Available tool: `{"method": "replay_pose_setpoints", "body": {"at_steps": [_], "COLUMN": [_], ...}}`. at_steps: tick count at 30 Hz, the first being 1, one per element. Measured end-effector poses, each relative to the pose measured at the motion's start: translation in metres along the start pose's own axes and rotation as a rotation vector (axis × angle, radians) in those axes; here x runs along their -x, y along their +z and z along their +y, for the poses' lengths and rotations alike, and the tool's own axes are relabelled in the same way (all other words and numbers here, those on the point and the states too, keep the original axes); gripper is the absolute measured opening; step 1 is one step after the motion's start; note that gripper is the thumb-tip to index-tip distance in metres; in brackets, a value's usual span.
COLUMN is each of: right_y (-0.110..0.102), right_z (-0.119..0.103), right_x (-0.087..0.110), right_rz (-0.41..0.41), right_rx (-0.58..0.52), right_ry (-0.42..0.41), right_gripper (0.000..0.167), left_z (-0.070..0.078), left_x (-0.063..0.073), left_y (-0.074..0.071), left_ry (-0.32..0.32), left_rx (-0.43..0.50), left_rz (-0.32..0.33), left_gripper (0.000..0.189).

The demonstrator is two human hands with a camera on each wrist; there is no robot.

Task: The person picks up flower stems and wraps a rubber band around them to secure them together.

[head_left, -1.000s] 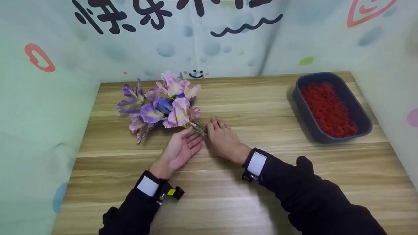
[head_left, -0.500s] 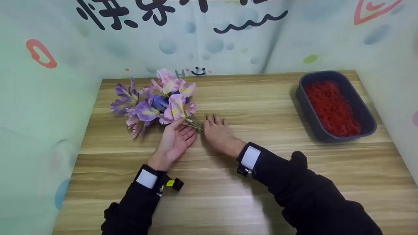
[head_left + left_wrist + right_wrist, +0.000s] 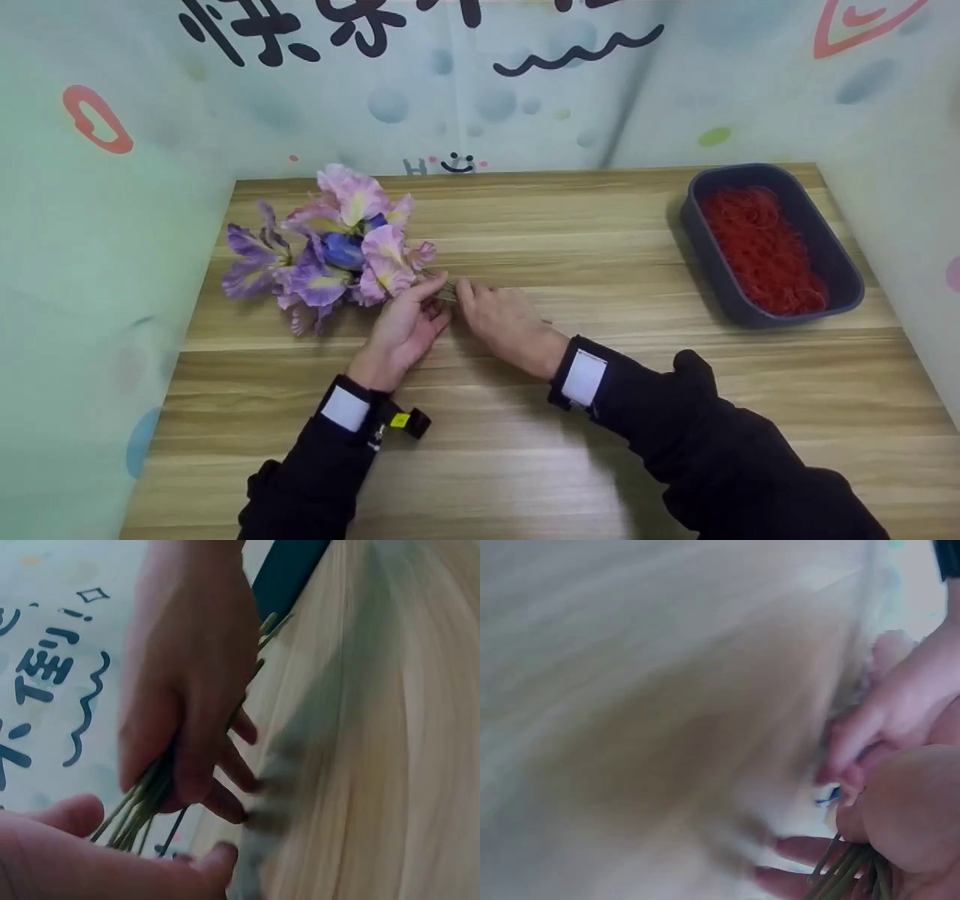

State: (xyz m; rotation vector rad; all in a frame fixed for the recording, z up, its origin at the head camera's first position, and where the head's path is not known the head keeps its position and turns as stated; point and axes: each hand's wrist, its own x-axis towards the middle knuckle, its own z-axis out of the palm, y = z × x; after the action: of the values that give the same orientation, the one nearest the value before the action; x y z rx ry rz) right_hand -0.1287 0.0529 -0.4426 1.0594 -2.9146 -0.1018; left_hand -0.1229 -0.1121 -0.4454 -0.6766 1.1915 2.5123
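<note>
A bunch of artificial flowers (image 3: 330, 259), purple, pink and blue, lies at the left of the wooden table with its stems (image 3: 448, 291) pointing right. My left hand (image 3: 401, 330) holds the stems just below the blossoms, thumb over them and fingers curled beneath. Right beside it my right hand (image 3: 510, 322) grips the same stems from above. In the left wrist view the green stems (image 3: 135, 814) run between the right thumb and index finger, and their ends stick out past that hand. The right wrist view shows the stem ends (image 3: 851, 874) under the right palm.
A dark blue plastic tub (image 3: 705, 262) stands at the back right, partly filled with thin red loops like rubber bands (image 3: 765, 255). Printed wall sheets (image 3: 480, 105) border the table at the back and both sides.
The flowers have shifted left, away from the right hand's side. My left fingers, open before, have curled in round the stems. The right hand now holds the stems farther along, their ends showing behind it.
</note>
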Motion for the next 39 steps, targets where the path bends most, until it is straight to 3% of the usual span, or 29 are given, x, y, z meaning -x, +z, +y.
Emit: {"method": "replay_pose_setpoints", "body": {"at_steps": [5,9,14,19,27,31,33,36,39], "right_y": [-0.017,-0.025,-0.024,-0.017,-0.018,-0.021,-0.021,-0.020,-0.017], "right_z": [-0.005,-0.009,-0.013,-0.014,-0.021,-0.024,-0.024,-0.023,-0.018], "right_x": [0.007,0.013,0.022,0.030,0.039,0.041,0.041,0.041,0.041], "right_rz": [0.092,0.121,0.246,0.331,0.350,0.343,0.335,0.301,0.255], "right_rx": [-0.030,-0.082,0.045,0.185,0.082,0.051,0.035,0.005,-0.065], "right_ry": [-0.019,-0.039,-0.059,-0.083,-0.082,-0.101,-0.111,-0.123,-0.125], "right_gripper": [0.030,0.040,0.034,0.025,0.020,0.017,0.016,0.015,0.015], "left_z": [-0.009,-0.012,-0.003,0.006,0.023,0.026,0.023,0.009,-0.003], "left_x": [0.006,0.007,0.005,0.008,0.010,0.010,0.003,-0.033,-0.067], "left_y": [0.011,0.018,0.025,0.025,0.021,0.018,0.012,-0.013,-0.033], "left_ry": [0.061,0.100,0.135,0.118,0.195,0.181,0.182,0.157,0.101], "left_rx": [-0.008,-0.003,0.186,0.375,0.524,0.584,0.600,0.688,0.788], "left_rz": [-0.003,-0.036,-0.055,-0.087,-0.037,-0.093,-0.159,-0.282,-0.354], "left_gripper": [0.015,0.027,0.043,0.043,0.041,0.045,0.050,0.051,0.049]}}
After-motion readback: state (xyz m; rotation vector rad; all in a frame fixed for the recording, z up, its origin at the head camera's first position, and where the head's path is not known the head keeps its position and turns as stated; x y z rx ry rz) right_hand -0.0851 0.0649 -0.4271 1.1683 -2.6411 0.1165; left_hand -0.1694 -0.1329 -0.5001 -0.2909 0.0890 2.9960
